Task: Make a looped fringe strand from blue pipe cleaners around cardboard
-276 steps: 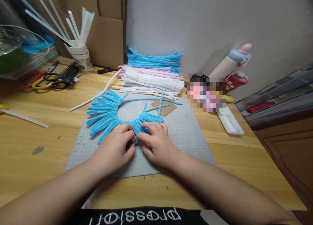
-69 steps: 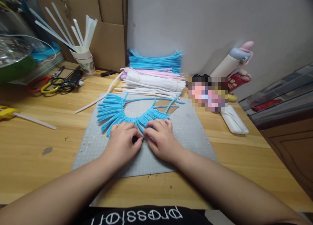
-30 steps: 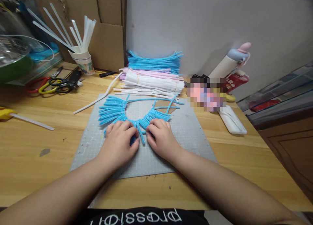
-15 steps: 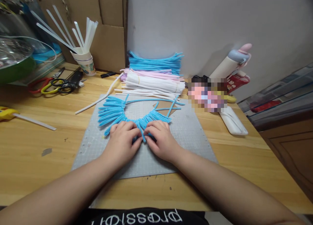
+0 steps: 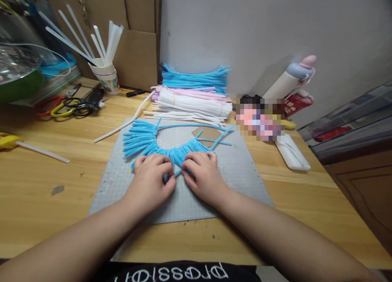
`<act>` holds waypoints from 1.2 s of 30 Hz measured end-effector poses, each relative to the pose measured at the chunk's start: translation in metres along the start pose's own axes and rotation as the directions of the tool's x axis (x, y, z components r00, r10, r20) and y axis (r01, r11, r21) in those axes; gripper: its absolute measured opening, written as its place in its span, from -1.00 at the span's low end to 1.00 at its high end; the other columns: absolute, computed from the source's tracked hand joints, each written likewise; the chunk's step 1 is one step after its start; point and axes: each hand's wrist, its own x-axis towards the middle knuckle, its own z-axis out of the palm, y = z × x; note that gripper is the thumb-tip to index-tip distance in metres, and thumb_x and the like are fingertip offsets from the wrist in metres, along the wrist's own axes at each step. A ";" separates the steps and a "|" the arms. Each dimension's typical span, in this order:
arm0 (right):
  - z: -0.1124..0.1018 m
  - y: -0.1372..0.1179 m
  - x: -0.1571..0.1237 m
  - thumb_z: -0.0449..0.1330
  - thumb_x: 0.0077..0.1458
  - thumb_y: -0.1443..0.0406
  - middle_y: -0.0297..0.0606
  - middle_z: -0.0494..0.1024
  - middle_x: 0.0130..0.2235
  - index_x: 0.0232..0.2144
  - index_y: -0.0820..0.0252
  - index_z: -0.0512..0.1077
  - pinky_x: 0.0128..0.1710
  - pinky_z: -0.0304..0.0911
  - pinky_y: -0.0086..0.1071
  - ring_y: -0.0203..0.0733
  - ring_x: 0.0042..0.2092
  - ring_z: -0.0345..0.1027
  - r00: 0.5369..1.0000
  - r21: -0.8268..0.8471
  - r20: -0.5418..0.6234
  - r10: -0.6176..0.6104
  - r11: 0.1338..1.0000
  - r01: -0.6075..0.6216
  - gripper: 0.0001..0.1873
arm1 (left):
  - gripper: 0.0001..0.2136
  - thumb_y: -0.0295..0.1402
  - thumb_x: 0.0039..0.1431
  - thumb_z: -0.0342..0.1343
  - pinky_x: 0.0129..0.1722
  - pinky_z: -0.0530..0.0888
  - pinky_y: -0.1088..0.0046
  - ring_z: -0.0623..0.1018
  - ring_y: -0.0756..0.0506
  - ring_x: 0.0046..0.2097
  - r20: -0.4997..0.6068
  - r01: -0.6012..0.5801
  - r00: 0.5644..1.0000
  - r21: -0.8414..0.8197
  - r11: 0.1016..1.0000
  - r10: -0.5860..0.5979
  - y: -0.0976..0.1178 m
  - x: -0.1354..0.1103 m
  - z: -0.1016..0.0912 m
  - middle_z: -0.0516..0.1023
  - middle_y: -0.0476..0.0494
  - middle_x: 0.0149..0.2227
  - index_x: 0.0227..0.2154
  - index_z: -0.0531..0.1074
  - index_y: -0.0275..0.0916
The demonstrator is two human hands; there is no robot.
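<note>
A fan of folded blue pipe cleaners (image 5: 143, 139) strung on a blue stem curves across the grey cutting mat (image 5: 235, 171). My left hand (image 5: 150, 182) and my right hand (image 5: 203, 175) lie side by side at the fan's near edge. Fingers of both are curled, pinching a blue pipe cleaner piece (image 5: 177, 172) between them. A small brown cardboard piece (image 5: 208, 133) lies under the loose stem ends to the right.
Stacks of blue (image 5: 194, 77), pink and white pipe cleaners (image 5: 192, 104) lie behind the mat. A paper cup of glue sticks (image 5: 104, 75) and scissors (image 5: 65, 106) sit back left, a yellow tool (image 5: 9, 141) at far left, a white case (image 5: 290, 153) right.
The hands stay at the fan's near edge, working one blue piece. The loose stem ends at the right have swung a little further right.
</note>
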 end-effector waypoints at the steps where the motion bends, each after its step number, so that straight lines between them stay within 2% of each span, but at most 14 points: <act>1: 0.000 0.001 0.000 0.10 0.19 0.33 -0.28 0.49 -0.11 -0.29 0.13 0.40 -0.03 -0.10 -0.15 -0.13 -0.04 0.28 1.000 -0.003 -0.002 0.003 1.000 -0.003 -0.92 | -0.89 -0.45 0.04 0.05 -0.08 0.14 0.15 0.46 -0.15 -0.10 0.003 0.005 1.000 -0.002 1.000 -0.005 0.000 -0.001 -0.001 0.54 -0.02 -0.22 -0.54 0.41 -0.18; 5: 0.000 0.005 0.000 0.11 0.16 0.38 -0.30 0.48 -0.12 -0.28 0.12 0.40 -0.03 -0.08 -0.17 -0.15 -0.04 0.28 0.999 0.029 -0.006 0.032 0.999 -0.032 -0.90 | -0.92 -0.46 0.02 0.05 -0.06 0.13 0.14 0.46 -0.16 -0.10 0.007 0.029 1.000 -0.005 1.000 -0.029 0.002 -0.003 -0.002 0.54 -0.02 -0.23 -0.53 0.36 -0.19; 7: 0.000 0.006 0.000 0.12 0.16 0.38 -0.29 0.48 -0.13 -0.29 0.13 0.41 -0.03 -0.08 -0.18 -0.15 -0.05 0.27 1.000 0.053 -0.002 0.031 0.998 -0.031 -0.91 | -0.97 -0.42 0.05 0.07 -0.07 0.14 0.14 0.46 -0.17 -0.09 -0.003 0.040 0.999 0.005 0.999 -0.040 0.002 -0.002 -0.001 0.53 -0.04 -0.21 -0.44 0.39 -0.17; 9: 0.000 0.006 0.000 0.12 0.17 0.36 -0.27 0.48 -0.12 -0.27 0.12 0.42 -0.03 -0.07 -0.18 -0.14 -0.05 0.27 1.000 0.066 0.003 0.022 0.998 -0.022 -0.90 | -0.90 -0.36 0.08 0.10 -0.08 0.14 0.14 0.44 -0.19 -0.07 -0.015 0.040 0.999 0.027 0.999 -0.039 0.003 0.000 0.001 0.51 -0.07 -0.16 -0.32 0.43 -0.14; 11: 0.001 0.006 0.000 0.12 0.17 0.34 -0.25 0.47 -0.11 -0.24 0.10 0.44 -0.03 -0.07 -0.18 -0.13 -0.03 0.26 1.000 0.072 0.012 0.011 0.997 -0.012 -0.87 | -0.88 -0.33 0.09 0.12 -0.09 0.15 0.14 0.42 -0.21 -0.06 -0.014 0.028 1.000 0.054 0.998 -0.027 0.004 0.003 0.004 0.50 -0.08 -0.15 -0.28 0.46 -0.11; 15: 0.001 0.006 -0.001 0.14 0.19 0.29 -0.25 0.45 -0.07 -0.22 0.02 0.49 -0.02 -0.09 -0.15 -0.11 -0.01 0.25 1.000 0.040 0.025 -0.010 0.999 0.009 -0.85 | -0.93 -0.36 0.12 0.09 -0.12 0.16 0.17 0.43 -0.18 -0.11 -0.017 0.007 1.000 0.057 0.998 -0.006 0.003 0.006 0.007 0.51 -0.05 -0.23 -0.42 0.46 -0.14; 22: -0.001 0.008 -0.001 0.10 0.23 0.27 -0.25 0.47 -0.08 -0.23 0.04 0.49 -0.01 -0.12 -0.13 -0.13 -0.02 0.27 1.000 -0.005 0.001 -0.003 1.000 0.003 -0.85 | -0.94 -0.46 0.00 0.08 -0.14 0.16 0.19 0.44 -0.16 -0.17 -0.034 0.011 0.999 0.041 0.999 -0.010 0.001 -0.001 -0.003 0.50 -0.04 -0.31 -0.53 0.38 -0.20; 26: -0.003 0.006 -0.002 0.10 0.23 0.27 -0.28 0.47 -0.04 -0.22 0.02 0.47 0.01 -0.14 -0.11 -0.12 0.01 0.25 0.996 0.030 -0.014 -0.083 0.996 0.083 -0.86 | -0.95 -0.42 0.05 0.09 -0.12 0.15 0.19 0.44 -0.15 -0.16 0.000 -0.027 1.000 -0.005 1.000 0.027 -0.001 -0.003 -0.008 0.50 -0.01 -0.31 -0.48 0.41 -0.18; 29: -0.003 0.003 -0.002 0.05 0.26 0.30 -0.31 0.51 -0.09 -0.25 0.07 0.43 -0.01 -0.13 -0.14 -0.17 -0.02 0.28 0.991 0.095 -0.013 -0.130 0.987 0.131 -0.85 | -0.90 -0.36 0.17 0.05 -0.10 0.15 0.19 0.44 -0.15 -0.11 0.003 -0.054 0.999 -0.036 0.998 0.054 -0.002 0.000 -0.006 0.51 0.00 -0.23 -0.29 0.44 -0.12; 32: -0.003 0.002 -0.002 0.05 0.25 0.32 -0.27 0.51 -0.11 -0.26 0.14 0.38 -0.02 -0.09 -0.17 -0.17 -0.04 0.28 0.995 0.148 0.017 -0.101 0.984 0.098 -0.89 | -0.80 -0.39 0.23 -0.03 -0.17 0.17 0.22 0.42 -0.16 -0.10 0.049 -0.043 0.998 0.026 0.999 0.042 -0.005 0.006 0.000 0.50 -0.02 -0.20 -0.13 0.41 -0.06; 36: -0.005 0.003 -0.002 0.04 0.23 0.34 -0.26 0.50 -0.12 -0.28 0.15 0.36 -0.02 -0.08 -0.18 -0.16 -0.05 0.27 0.999 0.166 0.029 -0.035 0.986 0.030 -0.91 | -0.83 -0.39 0.19 0.03 -0.22 0.17 0.23 0.40 -0.19 -0.13 0.129 -0.054 0.991 0.115 0.992 0.039 -0.008 0.012 0.006 0.47 -0.04 -0.24 -0.23 0.46 -0.04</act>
